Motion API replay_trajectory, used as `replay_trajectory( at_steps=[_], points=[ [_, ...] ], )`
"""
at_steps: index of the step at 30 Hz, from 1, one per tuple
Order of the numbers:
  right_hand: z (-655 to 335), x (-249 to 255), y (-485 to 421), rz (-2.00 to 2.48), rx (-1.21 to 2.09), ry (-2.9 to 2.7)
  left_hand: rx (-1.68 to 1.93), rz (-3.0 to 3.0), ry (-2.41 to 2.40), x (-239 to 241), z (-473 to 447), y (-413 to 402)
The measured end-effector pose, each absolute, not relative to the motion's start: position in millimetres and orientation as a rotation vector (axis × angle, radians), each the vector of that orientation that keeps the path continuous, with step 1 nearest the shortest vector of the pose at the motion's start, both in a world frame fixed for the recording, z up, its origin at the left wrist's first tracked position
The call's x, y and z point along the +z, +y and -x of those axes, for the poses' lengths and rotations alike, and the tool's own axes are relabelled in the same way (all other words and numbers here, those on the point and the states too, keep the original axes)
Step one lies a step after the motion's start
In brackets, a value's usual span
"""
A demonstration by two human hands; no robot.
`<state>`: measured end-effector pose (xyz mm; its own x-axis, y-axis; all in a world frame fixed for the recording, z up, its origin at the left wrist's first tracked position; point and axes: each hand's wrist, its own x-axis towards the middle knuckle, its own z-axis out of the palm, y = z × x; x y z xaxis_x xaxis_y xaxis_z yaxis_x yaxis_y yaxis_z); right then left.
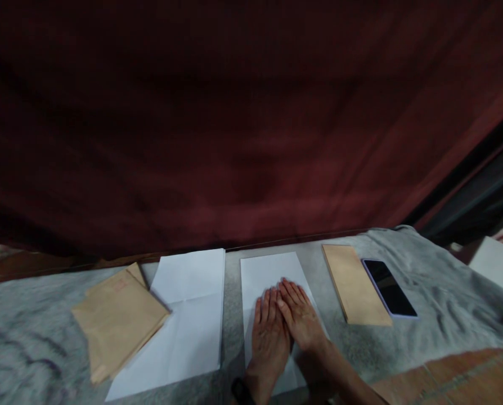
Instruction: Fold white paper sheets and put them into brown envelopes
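Both of my hands lie flat, side by side, on a white sheet of paper (268,270) in front of me. My left hand (270,334), with a dark band at the wrist, has its fingers stretched out over the sheet. Beside it, my right hand (300,315) is also flat, its thumb touching the left hand's fingers. Neither hand grips anything. The paper under my palms is partly hidden. To the left lies a stack of creased white paper (192,320), and brown envelopes (122,318) overlap its left side.
A neat stack of brown envelopes (356,287) rests to the right, next to a phone (390,288) with a dark screen. Everything lies on a grey cloth (437,281). A dark red curtain (251,140) hangs behind, and tiled floor (466,377) shows at lower right.
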<state>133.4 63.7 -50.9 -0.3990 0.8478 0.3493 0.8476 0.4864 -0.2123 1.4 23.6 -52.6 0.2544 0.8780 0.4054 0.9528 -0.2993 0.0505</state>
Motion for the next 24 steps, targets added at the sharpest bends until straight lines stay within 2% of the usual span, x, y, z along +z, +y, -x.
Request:
replay_trajectory(
  at_steps=[8,17,24],
  points=[
    [-141.2,-64.6,63.8,1.505,-0.170,-2.218,-0.473,2.187,-1.907,-50.7,24.8,38.8],
    [-155.1,-63.6,59.0,1.615,-0.250,-2.088,-0.589,1.976,-2.035,-43.3,46.3,57.6],
    [-132.9,-53.3,38.5,1.458,-0.143,-2.248,-0.529,2.334,-1.862,-31.0,27.7,68.6]
  ],
)
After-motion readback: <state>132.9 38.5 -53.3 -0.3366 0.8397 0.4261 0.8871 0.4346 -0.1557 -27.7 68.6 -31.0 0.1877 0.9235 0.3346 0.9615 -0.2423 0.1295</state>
